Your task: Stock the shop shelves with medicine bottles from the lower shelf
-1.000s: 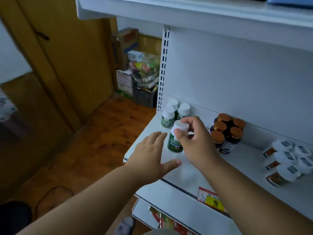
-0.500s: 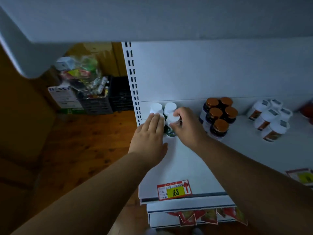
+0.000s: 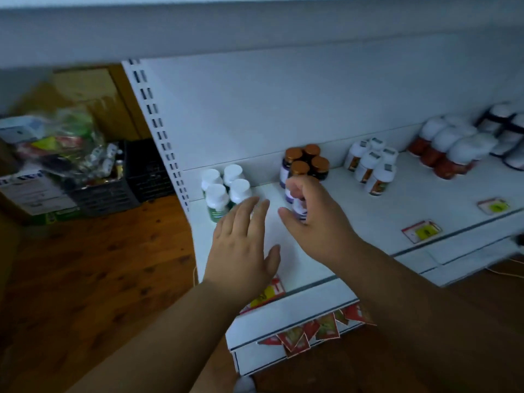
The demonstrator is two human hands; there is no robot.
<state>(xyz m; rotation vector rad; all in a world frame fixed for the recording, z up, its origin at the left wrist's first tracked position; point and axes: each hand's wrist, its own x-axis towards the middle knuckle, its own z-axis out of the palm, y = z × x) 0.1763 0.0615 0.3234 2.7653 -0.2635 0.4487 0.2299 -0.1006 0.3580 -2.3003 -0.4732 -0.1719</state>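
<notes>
1. Right hand (image 3: 314, 217) – fingers curled round a small bottle with a purple-and-white label (image 3: 297, 204), gripping it just above the white shelf (image 3: 354, 222); bottle partly hidden by the fingers, cap not visible
2. Left hand (image 3: 243, 245) – flat, fingers straight and together, palm down over the shelf, holding nothing; fingertips (image 3: 255, 202) just beside the white-capped group
3. Four white-capped green-label bottles (image 3: 224, 188) – upright, in a tight square at the shelf's left end, against the back panel
4. Brown-capped dark bottles (image 3: 307, 163) – clustered upright just behind the right hand, near the back panel
5. White bottles with orange labels (image 3: 371, 165) – a group further right, apart from the brown-capped ones
6. White-capped red bottles (image 3: 448, 151) – further right again, blurred
7. Yellow-and-red price tag (image 3: 422, 231) – on the shelf's front edge, right of the right arm; another tag partly hidden under the left wrist
8. Black plastic crate (image 3: 147, 171) and cardboard boxes (image 3: 37, 191) – on the wooden floor (image 3: 99, 265) to the left of the shelving
</notes>
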